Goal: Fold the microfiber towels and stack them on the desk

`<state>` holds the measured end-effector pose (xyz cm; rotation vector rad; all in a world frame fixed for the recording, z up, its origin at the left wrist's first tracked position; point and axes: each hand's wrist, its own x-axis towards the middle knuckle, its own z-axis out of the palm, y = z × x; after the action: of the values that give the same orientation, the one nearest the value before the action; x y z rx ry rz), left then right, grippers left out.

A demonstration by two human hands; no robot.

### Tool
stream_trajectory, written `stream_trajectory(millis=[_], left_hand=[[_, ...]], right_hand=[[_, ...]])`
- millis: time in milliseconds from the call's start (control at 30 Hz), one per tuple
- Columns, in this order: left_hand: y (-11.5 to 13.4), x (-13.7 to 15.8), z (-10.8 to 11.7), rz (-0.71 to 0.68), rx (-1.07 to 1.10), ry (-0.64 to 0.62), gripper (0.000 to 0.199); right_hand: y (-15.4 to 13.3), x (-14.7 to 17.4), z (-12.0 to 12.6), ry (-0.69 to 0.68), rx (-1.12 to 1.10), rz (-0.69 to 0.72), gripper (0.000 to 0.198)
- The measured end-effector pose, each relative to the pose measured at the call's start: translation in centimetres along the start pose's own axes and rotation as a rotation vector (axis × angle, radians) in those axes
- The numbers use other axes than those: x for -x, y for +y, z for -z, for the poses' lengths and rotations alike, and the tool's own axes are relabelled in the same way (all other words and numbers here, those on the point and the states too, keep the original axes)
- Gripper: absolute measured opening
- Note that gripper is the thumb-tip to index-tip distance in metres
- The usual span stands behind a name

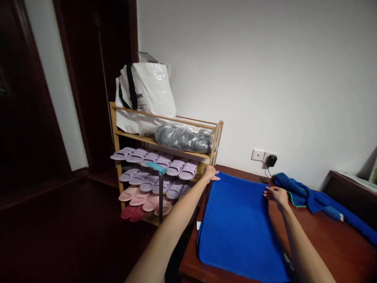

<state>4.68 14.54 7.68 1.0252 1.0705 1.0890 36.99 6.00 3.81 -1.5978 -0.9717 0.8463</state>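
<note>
A bright blue towel (235,224) lies spread in a folded rectangle on the brown wooden table (321,236), with layered edges showing at its left side. A small white tag (198,225) sticks out from that side. At the towel's far left corner, my left hand (210,173) pinches the edge between thumb and fingers. My right hand (276,194) closes its fingertips on the far right corner. To the right of it lies a crumpled blue cloth (306,194) with a green-trimmed edge.
Left of the table stands a wooden shoe rack (165,115) with several lilac, pink and red slippers. It carries a white bag (153,86) and a plastic-wrapped grey bundle (185,137). A teal-topped handle (157,168) rises in front. A black plug (271,160) sits in the wall socket.
</note>
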Motion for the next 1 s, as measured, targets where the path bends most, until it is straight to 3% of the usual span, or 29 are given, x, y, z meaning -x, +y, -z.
stream_trajectory(millis=[200, 300, 400, 500, 633, 733, 833, 1000], left_hand=[[-1.4, -1.2, -0.7, -0.022, -0.319, 0.064, 0.031], [-1.7, -0.8, -1.2, -0.117, -0.501, 0.074, 0.031], [-3.1, 0.9, -1.8, -0.276, -0.704, 0.047, 0.045], [-5.9, 3.4, -2.2, -0.443, -0.915, -0.093, 0.064], [-9.2, 5.3, -2.0, -0.503, -1.166, -0.291, 0.062], [-10.0, 5.2, -1.5, -0.493, -1.301, -0.332, 0.065], [-10.1, 4.7, -1.4, -0.496, -1.382, -0.342, 0.068], [-10.5, 4.2, -1.7, -0.499, -1.454, -0.342, 0.070]], right_hand=[[2.0, -1.5, -1.2, 0.018, 0.069, 0.018, 0.025], [2.4, -1.8, -1.5, 0.025, 0.157, 0.059, 0.027], [2.6, -1.3, -2.2, 0.016, 0.299, 0.147, 0.034], [3.1, 1.1, -3.7, -0.081, 0.446, 0.304, 0.053], [4.2, 7.6, -4.8, -0.352, 0.587, 0.479, 0.065], [5.2, 12.8, -3.2, -0.507, 0.763, 0.507, 0.059], [6.8, 16.3, 0.2, -0.511, 0.928, 0.440, 0.058], [10.7, 18.9, 4.7, -0.146, 0.934, 0.269, 0.064]])
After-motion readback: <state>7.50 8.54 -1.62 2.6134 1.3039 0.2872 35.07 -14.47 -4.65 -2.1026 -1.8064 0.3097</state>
